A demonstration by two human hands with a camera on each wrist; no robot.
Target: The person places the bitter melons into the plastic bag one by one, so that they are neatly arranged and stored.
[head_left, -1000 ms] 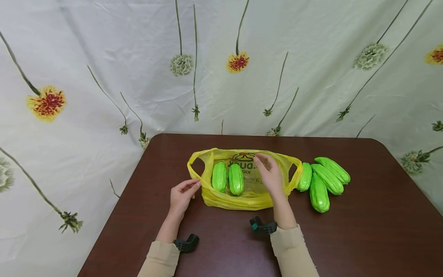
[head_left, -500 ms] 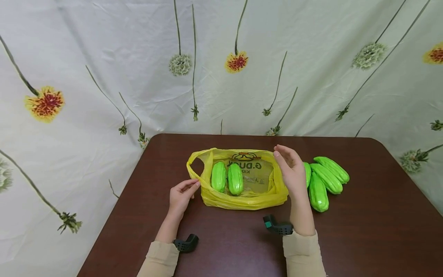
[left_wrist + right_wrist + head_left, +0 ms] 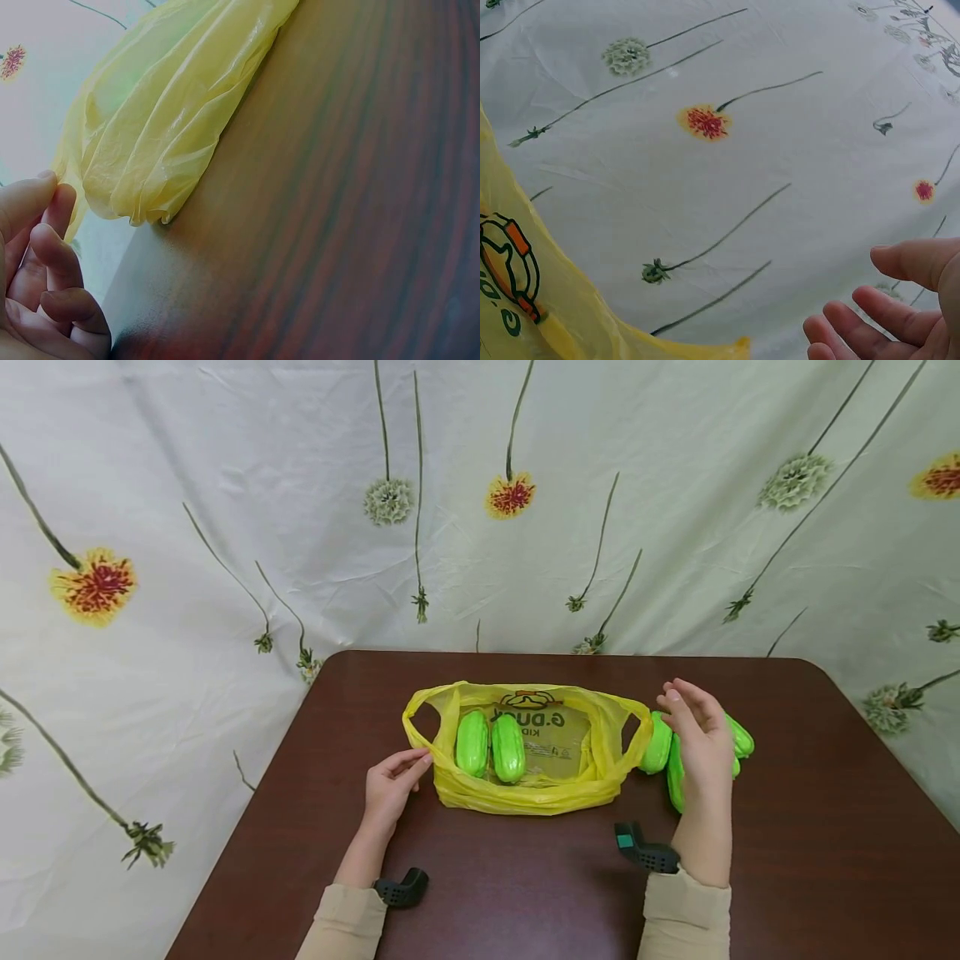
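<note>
Where the right hand (image 3: 701, 739) hovers, green gourds (image 3: 675, 777) lie partly hidden.

I take this for a plain indoor recording corner: a flowered cloth (image 3: 465, 572) hangs creased behind the table (image 3: 525, 877), filling the view beyond it like a backdrop, and I wear two small black cameras (image 3: 649, 855). The table has a dark, wood-grained top with rounded corners; whether it stands in a home, an office or a lab, I cannot tell.
</note>
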